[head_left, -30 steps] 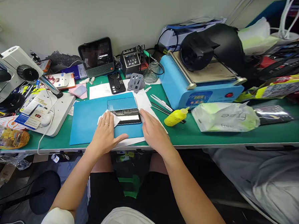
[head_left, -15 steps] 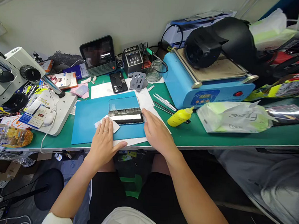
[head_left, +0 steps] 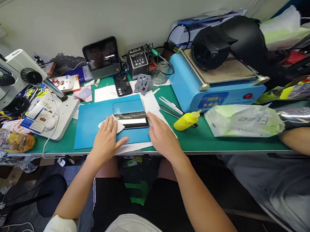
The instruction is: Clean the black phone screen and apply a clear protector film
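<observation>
A phone (head_left: 133,124) with a shiny dark face and bright reflections lies on the blue mat (head_left: 88,126). Along its far side is a clear, dark-edged pane (head_left: 128,106); whether they overlap I cannot tell. My left hand (head_left: 107,137) rests flat on a white tissue (head_left: 119,126) at the phone's left end, thumb spread away. At the right end, my right hand (head_left: 164,135) has its fingers stretched along the phone's edge, touching it. White paper (head_left: 150,102) shows from under the mat.
Tweezers (head_left: 169,113) and a yellow bottle (head_left: 186,121) stand right of the mat. Behind them is a blue heated-plate machine (head_left: 187,86). A microscope stand (head_left: 66,115) is at left; a black phone case (head_left: 122,85) lies behind. Another person's arm (head_left: 301,141) reaches in at right.
My left hand has shifted slightly left and away from me on the tissue. My right hand stays at the phone's edge. Another person's forearm has come into view at right.
</observation>
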A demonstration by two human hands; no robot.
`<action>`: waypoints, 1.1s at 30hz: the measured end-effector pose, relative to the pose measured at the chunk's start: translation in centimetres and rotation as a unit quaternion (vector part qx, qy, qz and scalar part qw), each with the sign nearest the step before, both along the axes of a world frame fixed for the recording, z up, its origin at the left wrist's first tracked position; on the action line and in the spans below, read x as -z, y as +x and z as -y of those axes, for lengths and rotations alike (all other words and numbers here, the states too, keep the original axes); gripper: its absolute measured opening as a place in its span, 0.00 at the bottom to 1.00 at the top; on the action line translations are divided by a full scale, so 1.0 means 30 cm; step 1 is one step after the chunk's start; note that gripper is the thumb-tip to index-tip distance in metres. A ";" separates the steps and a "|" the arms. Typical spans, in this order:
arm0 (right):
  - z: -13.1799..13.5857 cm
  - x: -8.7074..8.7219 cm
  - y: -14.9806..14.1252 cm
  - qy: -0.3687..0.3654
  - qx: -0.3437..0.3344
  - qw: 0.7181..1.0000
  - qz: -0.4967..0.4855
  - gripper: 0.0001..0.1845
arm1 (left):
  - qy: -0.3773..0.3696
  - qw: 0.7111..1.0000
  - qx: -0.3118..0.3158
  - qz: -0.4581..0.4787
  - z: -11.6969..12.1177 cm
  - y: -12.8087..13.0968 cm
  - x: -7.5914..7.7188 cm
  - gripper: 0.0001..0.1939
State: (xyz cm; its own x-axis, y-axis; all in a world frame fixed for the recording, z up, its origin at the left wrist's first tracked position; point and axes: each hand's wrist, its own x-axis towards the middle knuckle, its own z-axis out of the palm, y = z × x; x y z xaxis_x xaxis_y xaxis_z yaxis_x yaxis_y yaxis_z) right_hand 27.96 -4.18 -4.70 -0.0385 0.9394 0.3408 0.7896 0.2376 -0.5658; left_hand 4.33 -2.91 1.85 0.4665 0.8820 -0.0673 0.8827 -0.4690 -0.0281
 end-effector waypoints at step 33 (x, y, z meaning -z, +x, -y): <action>0.003 0.004 0.001 0.004 0.008 1.000 0.006 0.32 | 0.033 0.997 -0.024 -0.066 -0.116 0.065 -0.057 0.32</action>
State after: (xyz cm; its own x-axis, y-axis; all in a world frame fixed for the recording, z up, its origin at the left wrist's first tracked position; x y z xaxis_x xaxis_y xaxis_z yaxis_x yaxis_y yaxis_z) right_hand 27.99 -4.26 -4.82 -0.0285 0.9368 0.3486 0.8000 0.2305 -0.5540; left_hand 6.27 0.57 3.55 0.4149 0.9074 -0.0673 0.8905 -0.4201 -0.1747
